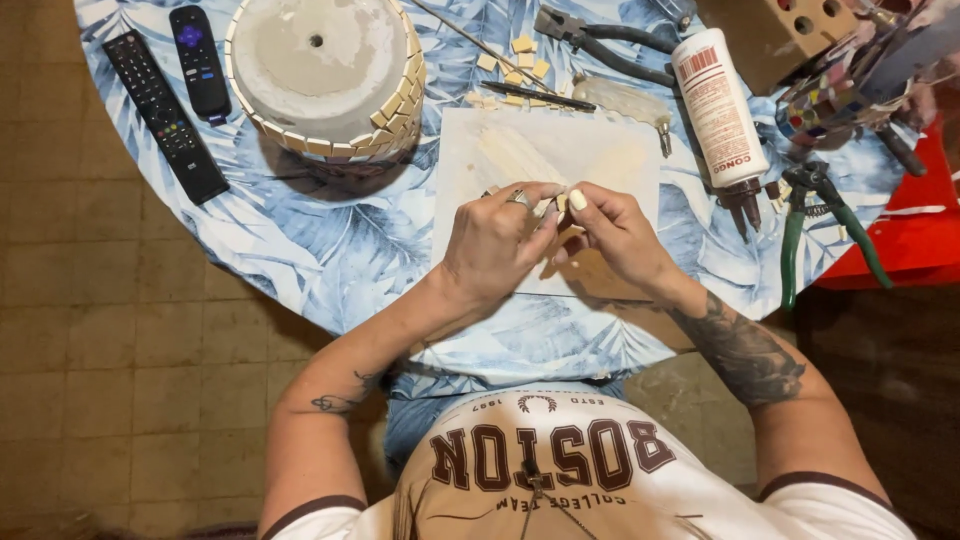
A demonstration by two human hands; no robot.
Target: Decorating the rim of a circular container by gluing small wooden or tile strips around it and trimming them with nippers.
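Cream-coloured, a small tile piece is pinched between the fingertips of the left hand and right hand, just above a pale board. An upturned, tile-edged pot stands nearby on the leaf-print table.

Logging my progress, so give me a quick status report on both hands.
Left hand and right hand together, pinching a small cream tile piece above the pale board. Upturned pot apart. Nothing in the way.
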